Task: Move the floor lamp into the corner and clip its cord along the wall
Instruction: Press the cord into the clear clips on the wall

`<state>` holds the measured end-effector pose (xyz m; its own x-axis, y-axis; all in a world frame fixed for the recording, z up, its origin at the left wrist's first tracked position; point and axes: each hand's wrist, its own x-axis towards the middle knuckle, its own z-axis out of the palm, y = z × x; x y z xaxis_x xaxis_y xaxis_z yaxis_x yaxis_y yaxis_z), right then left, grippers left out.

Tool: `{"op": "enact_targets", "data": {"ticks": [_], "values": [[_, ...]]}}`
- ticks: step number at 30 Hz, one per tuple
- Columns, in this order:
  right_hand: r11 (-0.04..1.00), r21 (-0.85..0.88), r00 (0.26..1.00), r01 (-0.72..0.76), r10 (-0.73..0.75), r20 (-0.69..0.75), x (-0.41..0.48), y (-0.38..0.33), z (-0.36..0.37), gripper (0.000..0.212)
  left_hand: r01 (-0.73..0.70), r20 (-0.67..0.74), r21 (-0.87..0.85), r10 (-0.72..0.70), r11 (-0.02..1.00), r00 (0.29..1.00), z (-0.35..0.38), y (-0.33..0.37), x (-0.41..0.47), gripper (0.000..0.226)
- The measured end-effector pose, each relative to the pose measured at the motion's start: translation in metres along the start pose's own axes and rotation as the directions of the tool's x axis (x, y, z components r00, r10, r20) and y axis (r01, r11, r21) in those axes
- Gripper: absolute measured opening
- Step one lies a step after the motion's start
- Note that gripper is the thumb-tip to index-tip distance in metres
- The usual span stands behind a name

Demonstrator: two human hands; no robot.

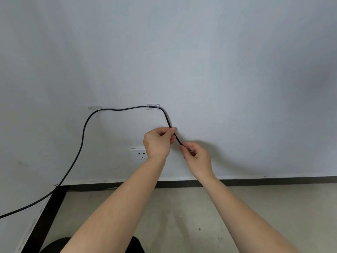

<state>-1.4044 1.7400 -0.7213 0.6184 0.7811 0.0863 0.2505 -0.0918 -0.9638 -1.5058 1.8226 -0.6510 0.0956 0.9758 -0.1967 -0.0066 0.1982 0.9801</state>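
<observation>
A black cord (127, 108) runs along the grey wall through two clear clips, the left clip (94, 107) and the right clip (152, 106). Past the right clip the cord bends down into my hands. My left hand (158, 143) pinches the cord between thumb and fingers just below the bend. My right hand (197, 156) pinches the cord's lower part a little further down; the cord's end is hidden inside it. To the left the cord drops toward the corner and leaves the frame at the lower left. The floor lamp is out of view.
A white wall socket (138, 155) sits low on the wall, partly behind my left wrist. A black skirting strip (255, 180) lines the wall's base above the beige floor (182, 216). The room corner (56, 185) lies at the lower left.
</observation>
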Motion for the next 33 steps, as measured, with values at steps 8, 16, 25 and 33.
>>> {"op": "enact_targets", "data": {"ticks": [8, 16, 25, 33], "values": [[0.989, -0.141, 0.998, 0.051, -0.045, 0.042, 0.013, -0.006, -0.001, 0.017, -0.031, -0.062, 0.056, 0.035, 0.998, 0.997, 0.000, -0.001, 0.000, 0.012], [0.981, -0.191, 0.999, 0.033, -0.030, 0.021, 0.014, -0.007, 0.002, 0.006, -0.035, -0.076, 0.067, 0.040, 0.997, 0.996, 0.000, -0.001, 0.002, 0.012], [0.888, -0.428, 0.977, 0.168, -0.208, -0.049, 0.029, -0.020, -0.010, 0.005, -0.015, -0.076, 0.008, 0.015, 1.000, 0.997, 0.000, -0.006, 0.005, 0.013], [0.901, -0.409, 0.988, 0.142, -0.156, -0.001, 0.012, -0.011, 0.014, 0.015, 0.005, -0.037, -0.004, -0.005, 1.000, 0.999, -0.003, -0.006, 0.007, 0.013]]}}
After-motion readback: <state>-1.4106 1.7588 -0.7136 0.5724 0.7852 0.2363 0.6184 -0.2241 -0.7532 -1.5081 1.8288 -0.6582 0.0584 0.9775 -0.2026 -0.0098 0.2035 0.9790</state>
